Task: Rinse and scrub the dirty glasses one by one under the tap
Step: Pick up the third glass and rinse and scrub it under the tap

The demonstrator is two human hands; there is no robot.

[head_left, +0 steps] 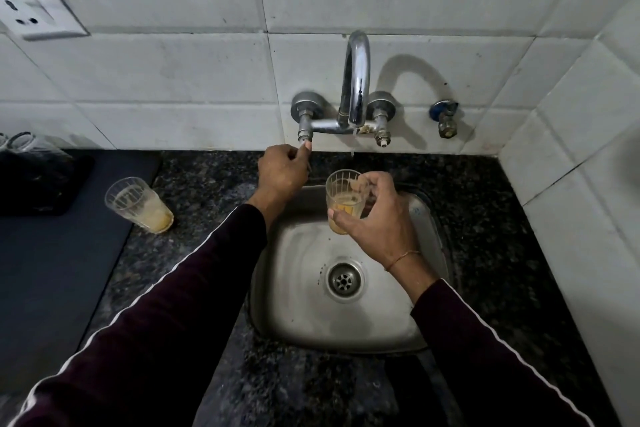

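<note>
My right hand (375,218) grips a ribbed dirty glass (343,194) with orange residue at its bottom, upright over the steel sink (298,302), just below the tap spout (356,80). A thin trickle of water shows under the spout. My left hand (282,173) is closed around the left tap handle (304,139). A second dirty glass (140,203), also streaked with orange residue, stands on the dark granite counter (214,191) left of the sink.
A dark mat (52,270) covers the counter at left, with upturned clear glasses (20,144) on a black tray at its far end. A wall socket (38,9) sits upper left. A small valve (446,120) sticks out right of the tap. A tiled wall closes the right side.
</note>
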